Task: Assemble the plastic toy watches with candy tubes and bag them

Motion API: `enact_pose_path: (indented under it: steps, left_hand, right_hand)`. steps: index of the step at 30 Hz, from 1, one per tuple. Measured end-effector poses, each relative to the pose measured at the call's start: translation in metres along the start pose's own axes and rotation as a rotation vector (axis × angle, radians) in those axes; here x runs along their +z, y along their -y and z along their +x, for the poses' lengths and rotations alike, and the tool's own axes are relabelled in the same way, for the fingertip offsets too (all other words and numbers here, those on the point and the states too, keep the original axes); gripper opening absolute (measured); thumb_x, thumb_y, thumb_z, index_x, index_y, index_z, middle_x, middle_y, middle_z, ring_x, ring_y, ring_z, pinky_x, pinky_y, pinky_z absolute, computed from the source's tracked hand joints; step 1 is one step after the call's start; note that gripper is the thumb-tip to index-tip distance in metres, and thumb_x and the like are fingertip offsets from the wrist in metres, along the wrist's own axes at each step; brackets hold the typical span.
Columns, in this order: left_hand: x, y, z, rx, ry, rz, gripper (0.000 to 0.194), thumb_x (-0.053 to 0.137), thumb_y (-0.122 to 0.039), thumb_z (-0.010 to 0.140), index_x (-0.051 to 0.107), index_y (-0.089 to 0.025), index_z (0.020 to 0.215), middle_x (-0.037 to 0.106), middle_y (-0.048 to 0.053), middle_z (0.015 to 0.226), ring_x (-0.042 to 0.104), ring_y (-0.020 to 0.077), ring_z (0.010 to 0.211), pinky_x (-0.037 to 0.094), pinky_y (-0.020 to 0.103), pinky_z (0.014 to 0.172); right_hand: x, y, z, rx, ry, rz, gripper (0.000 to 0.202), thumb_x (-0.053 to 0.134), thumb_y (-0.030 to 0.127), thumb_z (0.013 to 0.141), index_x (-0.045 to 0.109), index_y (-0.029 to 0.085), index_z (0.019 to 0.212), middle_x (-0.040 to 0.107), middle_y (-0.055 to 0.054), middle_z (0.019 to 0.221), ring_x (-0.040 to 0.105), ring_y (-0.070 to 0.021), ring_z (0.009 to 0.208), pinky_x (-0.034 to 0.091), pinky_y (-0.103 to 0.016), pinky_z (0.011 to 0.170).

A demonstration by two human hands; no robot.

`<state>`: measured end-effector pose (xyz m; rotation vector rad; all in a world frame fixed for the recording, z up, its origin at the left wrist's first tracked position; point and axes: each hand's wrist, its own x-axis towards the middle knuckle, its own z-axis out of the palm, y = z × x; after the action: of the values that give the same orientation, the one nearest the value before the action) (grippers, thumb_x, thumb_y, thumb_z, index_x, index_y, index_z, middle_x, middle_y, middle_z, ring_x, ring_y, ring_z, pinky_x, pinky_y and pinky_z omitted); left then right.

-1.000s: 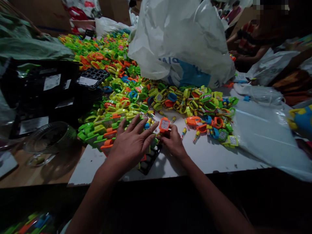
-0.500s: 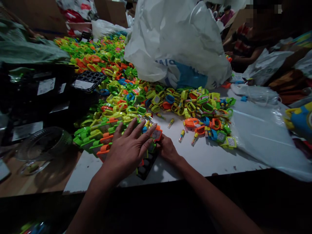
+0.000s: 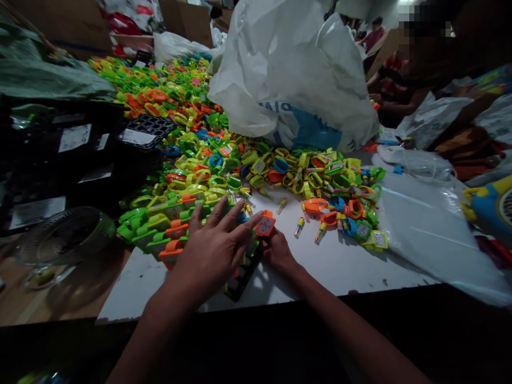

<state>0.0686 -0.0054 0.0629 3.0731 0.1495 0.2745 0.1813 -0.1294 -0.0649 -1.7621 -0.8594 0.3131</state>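
Note:
My left hand (image 3: 214,242) lies spread, palm down, over rows of green, yellow and orange toy watches (image 3: 172,230). Beneath it a black tray (image 3: 245,274) with round pockets partly shows; the rest is hidden. My right hand (image 3: 279,250) has its fingers closed at the tray's right side, by an orange toy watch (image 3: 265,224) with a pale square face. That watch touches the fingertips of both hands. Whatever the right fingers grip is hidden. Small candy-filled tubes (image 3: 299,227) lie on the white table (image 3: 340,266) to the right.
Colourful toy watches (image 3: 160,96) are heaped across the table behind. A large white plastic bag (image 3: 292,74) stands on them. Black trays (image 3: 68,160) and a clear bowl (image 3: 68,234) are at left, plastic sheets (image 3: 420,224) at right. A person (image 3: 400,85) sits at the back right.
The orange watch between my hands has turned its face more towards the camera and shows more fully. Both hands have stayed nearly in place, and the view has shifted slightly.

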Motion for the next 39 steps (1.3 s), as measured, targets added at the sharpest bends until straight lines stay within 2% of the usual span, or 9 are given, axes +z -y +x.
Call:
enact_pose_path:
  steps: [5, 12, 19, 22, 25, 30, 34, 36, 39]
  left_hand:
    - [-0.003, 0.003, -0.001, 0.179, 0.016, -0.053, 0.038, 0.046, -0.039, 0.092, 0.05, -0.043, 0.13, 0.046, -0.004, 0.145, 0.035, 0.0321, 0.138, 0.019, 0.067, 0.11]
    - [-0.001, -0.006, 0.001, 0.018, -0.042, -0.092, 0.03, 0.048, -0.038, 0.091, 0.064, -0.03, 0.115, 0.056, -0.001, 0.136, 0.045, 0.0299, 0.132, 0.022, 0.064, 0.113]
    - [-0.001, -0.008, 0.0, 0.009, -0.064, -0.058, 0.038, 0.047, -0.036, 0.091, 0.056, -0.025, 0.126, 0.055, 0.003, 0.138, 0.047, 0.0291, 0.131, 0.021, 0.064, 0.114]
    - [-0.002, -0.01, 0.003, 0.078, -0.07, -0.007, 0.042, 0.046, -0.033, 0.091, 0.049, -0.033, 0.133, 0.048, 0.001, 0.144, 0.037, 0.0331, 0.137, 0.015, 0.07, 0.111]
    - [-0.002, -0.011, 0.01, 0.13, -0.043, 0.005, 0.037, 0.045, -0.035, 0.092, 0.053, -0.038, 0.127, 0.045, -0.001, 0.146, 0.03, 0.034, 0.14, 0.007, 0.073, 0.11]
    - [0.007, -0.007, 0.016, 0.1, -0.023, -0.008, 0.034, 0.045, -0.033, 0.092, 0.056, -0.033, 0.125, 0.049, 0.002, 0.143, 0.036, 0.0323, 0.138, 0.016, 0.07, 0.11]
    - [0.009, -0.005, 0.013, 0.106, -0.061, -0.007, 0.03, 0.048, -0.031, 0.092, 0.059, -0.034, 0.119, 0.057, 0.002, 0.136, 0.045, 0.0295, 0.132, 0.014, 0.068, 0.112]
    - [0.008, -0.004, 0.012, 0.1, -0.054, -0.019, 0.029, 0.046, -0.033, 0.093, 0.058, -0.037, 0.118, 0.06, 0.0, 0.133, 0.049, 0.0282, 0.129, 0.013, 0.068, 0.111]
    - [0.005, -0.005, 0.011, 0.076, -0.039, -0.029, 0.027, 0.043, -0.036, 0.094, 0.059, -0.037, 0.115, 0.064, -0.001, 0.128, 0.051, 0.0279, 0.125, 0.014, 0.068, 0.111]
  right_hand:
    - [0.001, 0.002, 0.0, -0.006, 0.014, -0.081, 0.023, 0.048, 0.015, 0.073, 0.059, 0.019, 0.092, 0.063, -0.002, 0.083, 0.056, -0.0168, 0.071, 0.046, -0.027, 0.066]
    - [-0.002, 0.002, -0.002, -0.042, 0.002, -0.022, 0.016, 0.053, 0.03, 0.08, 0.059, 0.019, 0.09, 0.063, -0.003, 0.087, 0.057, -0.0174, 0.076, 0.048, -0.028, 0.07]
    - [-0.003, 0.011, -0.002, -0.116, 0.058, 0.022, 0.013, 0.048, 0.022, 0.08, 0.056, 0.021, 0.09, 0.061, -0.001, 0.085, 0.055, -0.0154, 0.074, 0.048, -0.027, 0.069]
    - [-0.003, 0.018, 0.001, -0.131, 0.102, 0.057, 0.016, 0.044, 0.026, 0.087, 0.058, 0.021, 0.091, 0.062, -0.002, 0.086, 0.056, -0.0161, 0.076, 0.049, -0.028, 0.069]
    - [-0.001, 0.022, 0.004, -0.112, 0.125, 0.042, 0.02, 0.042, 0.029, 0.09, 0.059, 0.022, 0.098, 0.064, -0.003, 0.087, 0.057, -0.0168, 0.075, 0.049, -0.029, 0.068]
    - [0.004, 0.019, 0.002, -0.049, 0.098, -0.03, 0.022, 0.044, 0.031, 0.09, 0.058, 0.02, 0.103, 0.066, -0.005, 0.092, 0.058, -0.0181, 0.076, 0.048, -0.031, 0.069]
    - [-0.018, 0.013, 0.016, -0.114, 0.211, -0.018, 0.015, 0.052, 0.023, 0.083, 0.061, 0.02, 0.094, 0.066, -0.002, 0.088, 0.059, -0.0168, 0.078, 0.048, -0.028, 0.07]
    - [-0.04, 0.011, 0.036, -0.126, 0.134, -0.092, 0.014, 0.053, 0.02, 0.082, 0.063, 0.02, 0.092, 0.065, -0.002, 0.087, 0.059, -0.0167, 0.081, 0.047, -0.029, 0.075]
    - [-0.073, 0.009, 0.082, -0.057, -0.203, -0.42, 0.022, 0.043, 0.022, 0.088, 0.064, 0.017, 0.094, 0.062, -0.008, 0.093, 0.057, -0.0205, 0.088, 0.046, -0.034, 0.081]
